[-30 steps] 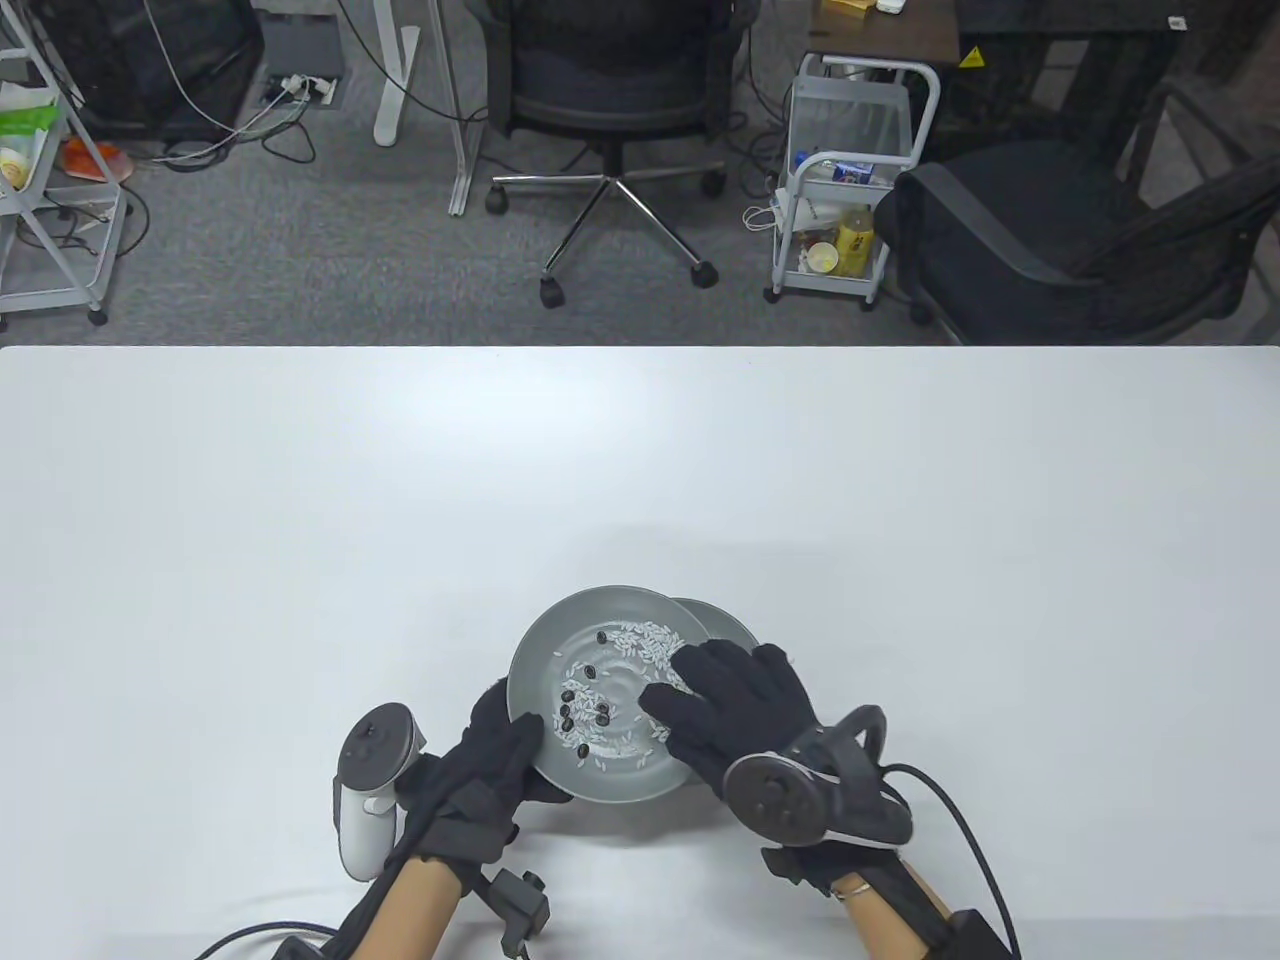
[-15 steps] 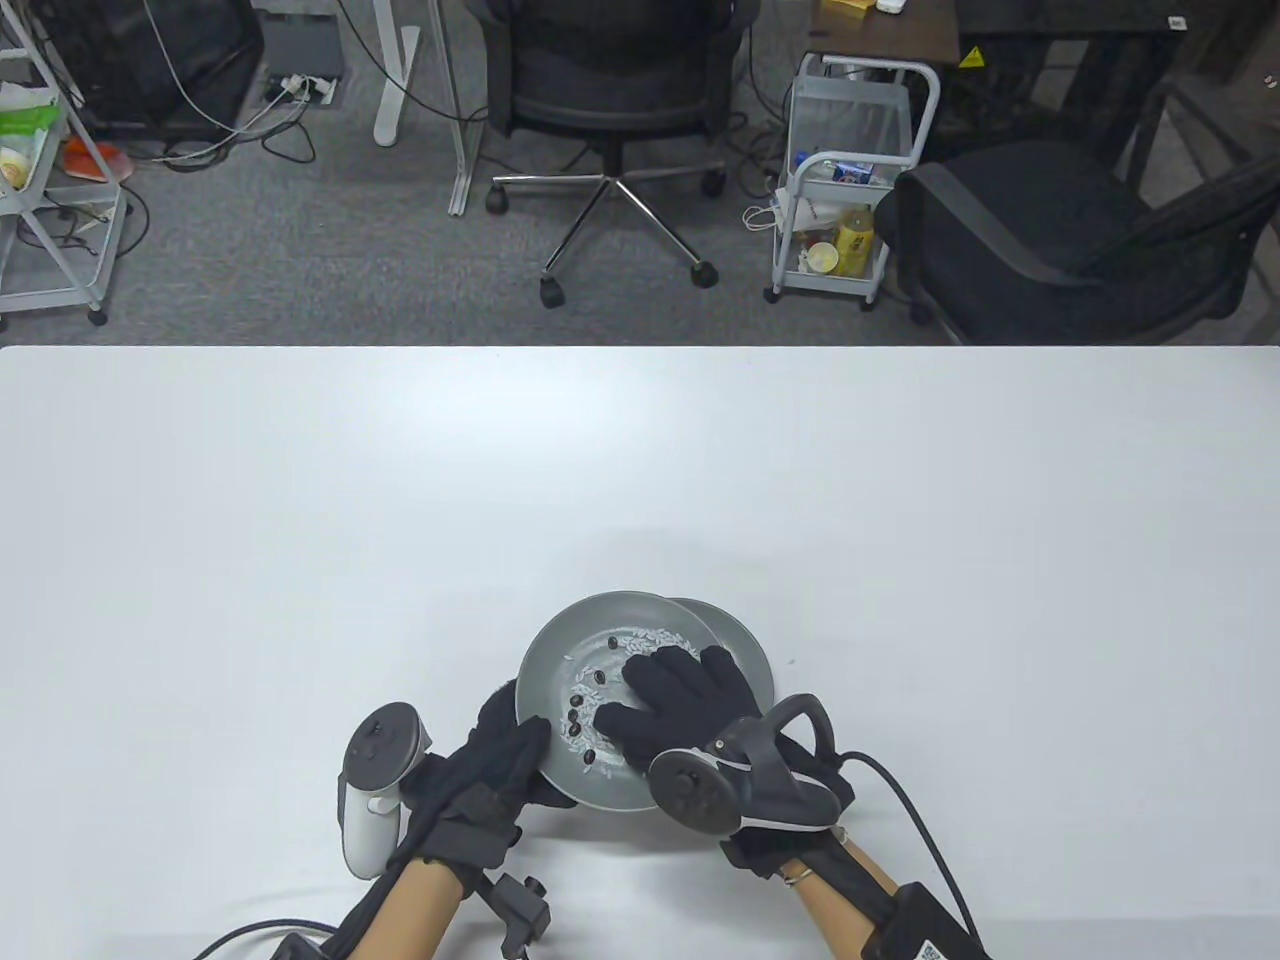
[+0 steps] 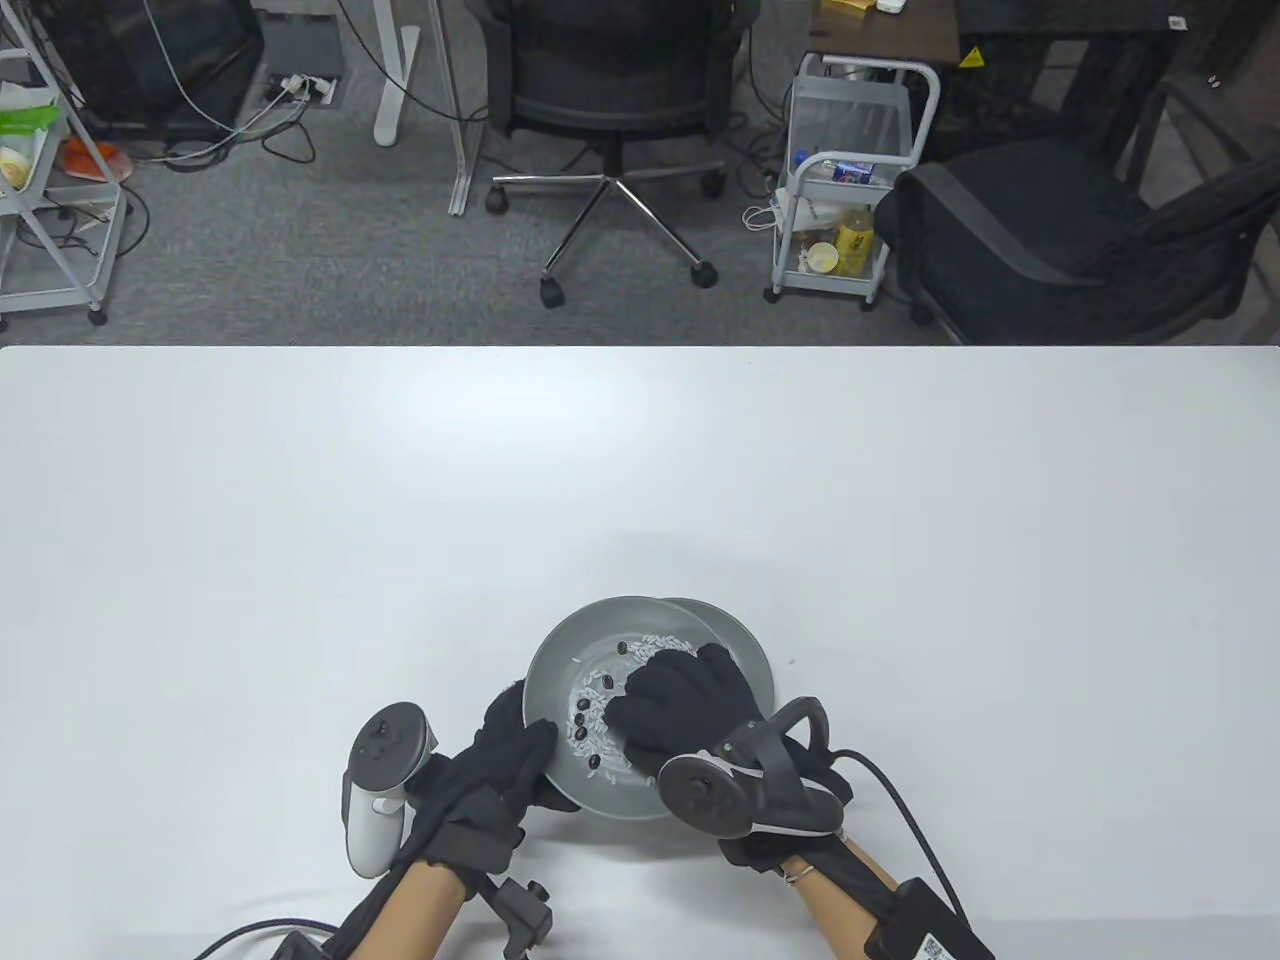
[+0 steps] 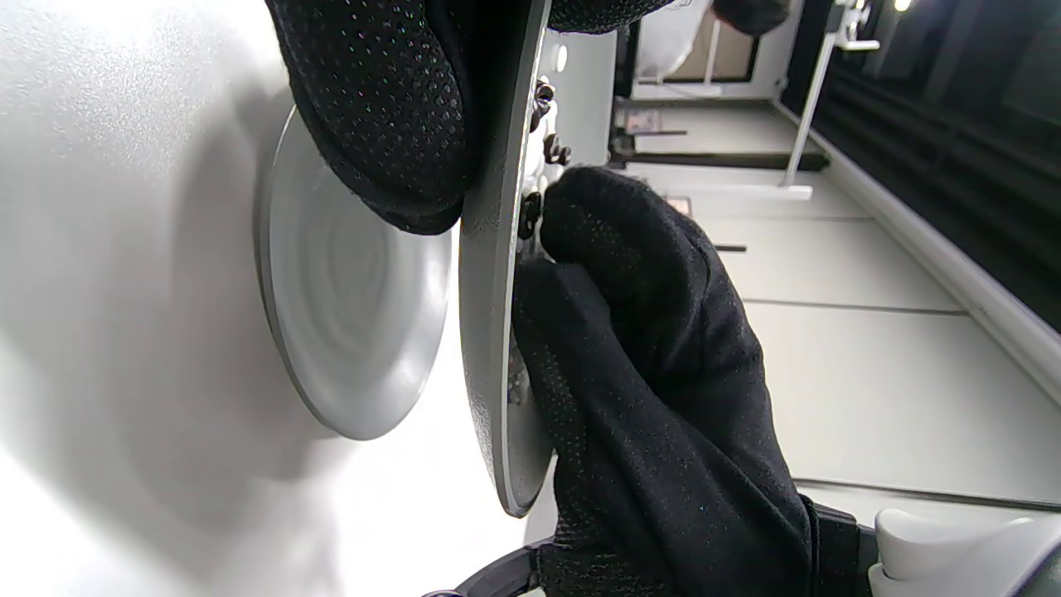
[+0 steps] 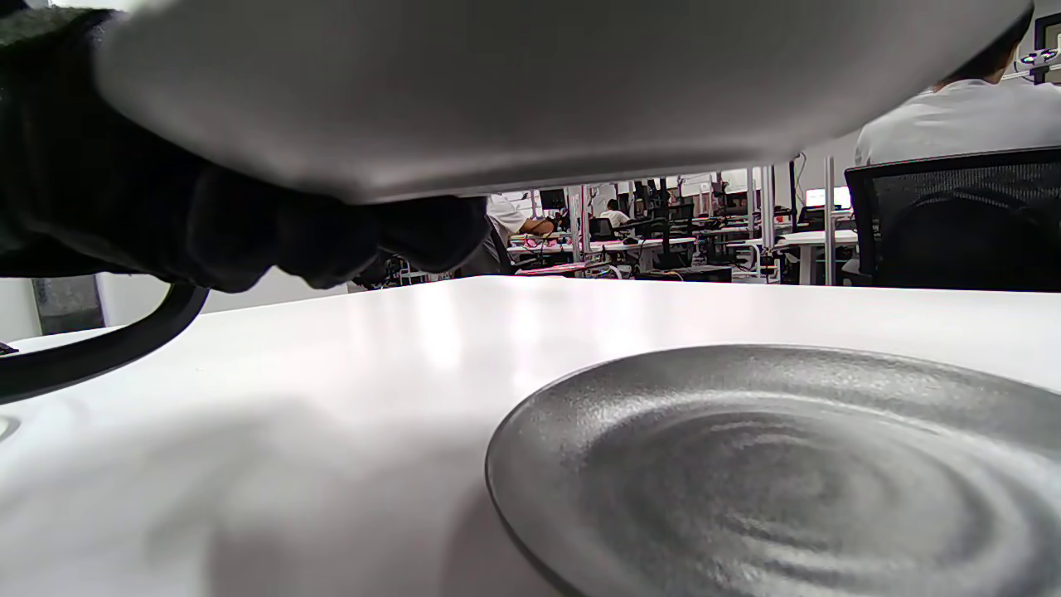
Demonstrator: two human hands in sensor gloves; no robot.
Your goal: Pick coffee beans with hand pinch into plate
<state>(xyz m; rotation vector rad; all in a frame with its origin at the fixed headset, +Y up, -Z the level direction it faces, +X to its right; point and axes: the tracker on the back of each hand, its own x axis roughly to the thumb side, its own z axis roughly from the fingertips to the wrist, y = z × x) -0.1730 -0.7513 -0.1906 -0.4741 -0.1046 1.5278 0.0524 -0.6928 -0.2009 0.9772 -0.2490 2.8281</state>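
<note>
Since the earlier frame, my right hand has curled tighter over the upper plate.

Table view: left hand grips its rim; coffee beans lie among rice.

Left wrist view: right fingers pinch a bean.

Right wrist view: lower plate rests on tabletop.

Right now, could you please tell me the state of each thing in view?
Upper plate: lifted off the table, holding beans and rice.
Lower plate: flat on the table, bare where visible.
Beans: in the upper plate.
Left hand: grips the upper plate's rim.
Right hand: fingers curled over the beans.
</note>
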